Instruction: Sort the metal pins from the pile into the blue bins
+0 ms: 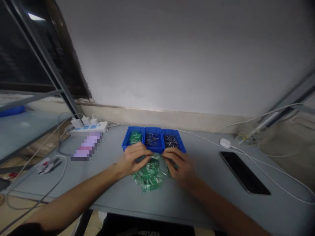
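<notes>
Packet of thin, pale, see-through plastic was pinched between 2 hands: thumb and fingers of the left hand closed narrowly on its left end, and those of the right hand closed on its right end. What lay inside it was too blurred to tell. It was held above the far edge of a pile of green-tinted packets, which spread over the desk below and between the wrists, some of it hidden by the right hand. Just beyond the fingers stood 3 blue plastic bins side by side: the left bin held more green packets, the middle bin a loose scatter of slim metal screws, and the right bin a denser heap of small dark metal pieces. Well apart to the right lay a black smartphone, with a white earbud case near its far end and a white cable running past. On the left, a white power strip carried 3 plugs, a pixelated purple-pink object lay just in front of it, and a crumpled white-and-red wrapper rested nearer the left edge. Behind everything rose a plain pale wall, with a dark window at far left.
</notes>
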Action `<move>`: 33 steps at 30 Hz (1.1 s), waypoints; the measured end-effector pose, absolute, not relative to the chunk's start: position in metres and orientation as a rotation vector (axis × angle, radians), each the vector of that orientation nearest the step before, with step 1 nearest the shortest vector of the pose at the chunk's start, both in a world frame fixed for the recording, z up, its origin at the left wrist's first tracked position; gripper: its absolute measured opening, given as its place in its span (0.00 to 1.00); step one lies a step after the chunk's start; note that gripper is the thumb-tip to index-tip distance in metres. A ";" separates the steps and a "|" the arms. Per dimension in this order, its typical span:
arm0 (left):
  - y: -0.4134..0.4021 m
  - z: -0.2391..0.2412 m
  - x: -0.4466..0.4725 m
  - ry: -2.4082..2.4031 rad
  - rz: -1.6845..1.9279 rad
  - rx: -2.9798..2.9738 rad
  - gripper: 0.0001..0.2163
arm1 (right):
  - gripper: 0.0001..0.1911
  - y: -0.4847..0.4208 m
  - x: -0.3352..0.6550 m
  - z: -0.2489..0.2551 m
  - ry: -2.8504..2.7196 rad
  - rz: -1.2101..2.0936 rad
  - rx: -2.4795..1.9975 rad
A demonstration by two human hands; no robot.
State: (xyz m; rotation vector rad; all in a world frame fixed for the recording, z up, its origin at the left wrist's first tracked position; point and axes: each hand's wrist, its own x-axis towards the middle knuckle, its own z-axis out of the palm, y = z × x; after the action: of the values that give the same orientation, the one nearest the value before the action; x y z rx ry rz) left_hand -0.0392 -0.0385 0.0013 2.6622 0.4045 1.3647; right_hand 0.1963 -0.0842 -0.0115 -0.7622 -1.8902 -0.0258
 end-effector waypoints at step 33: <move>-0.031 0.011 -0.046 0.756 1.492 2.585 0.02 | 0.03 -0.086 0.196 -0.017 -1.909 0.112 -0.962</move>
State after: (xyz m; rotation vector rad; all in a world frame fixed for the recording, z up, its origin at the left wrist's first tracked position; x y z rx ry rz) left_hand -0.0455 -0.0313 0.0109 2.5855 0.7555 1.4924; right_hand 0.1961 -0.0861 -0.0172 -0.9621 -1.9090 0.1125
